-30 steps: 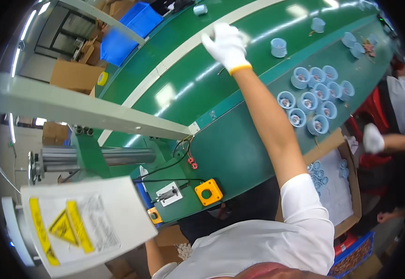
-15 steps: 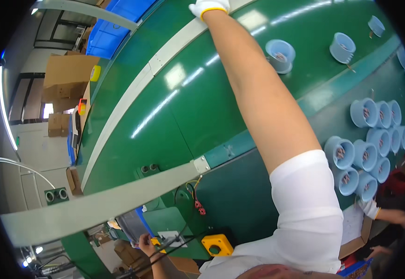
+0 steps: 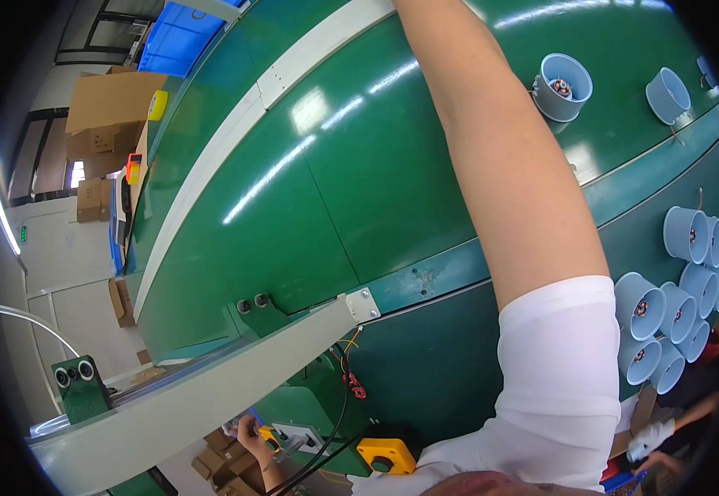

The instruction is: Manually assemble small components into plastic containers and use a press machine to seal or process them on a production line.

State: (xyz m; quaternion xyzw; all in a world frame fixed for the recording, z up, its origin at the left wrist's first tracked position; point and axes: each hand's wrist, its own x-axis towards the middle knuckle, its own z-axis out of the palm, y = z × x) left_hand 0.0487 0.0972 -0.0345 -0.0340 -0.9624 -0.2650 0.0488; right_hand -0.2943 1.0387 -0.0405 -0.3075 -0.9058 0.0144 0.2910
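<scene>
My bare right forearm (image 3: 508, 140) stretches from a white sleeve (image 3: 558, 355) across the green belt to the top edge. My right hand is past that edge, so its fingers are hidden. Just right of the forearm stands a light blue round housing (image 3: 548, 106) with a small copper-wound motor core (image 3: 561, 88) inside. Another blue housing (image 3: 665, 99) tilts farther right. Several more blue housings (image 3: 642, 307) lie grouped on the dark green surface at the right, open sides showing. My left hand is not in view.
A pale metal rail (image 3: 211, 380) crosses low on the left, near a yellow switch box (image 3: 386, 456). Another person's bare hand (image 3: 248, 431) shows behind it. At the lower right is a person's gloved hand (image 3: 653, 438). Cardboard boxes (image 3: 107, 112) stand far left.
My gloved right hand has gone out past the top edge. The view has shifted, and the housings appear farther right. The other person's gloved hand has dropped away from the grouped housings.
</scene>
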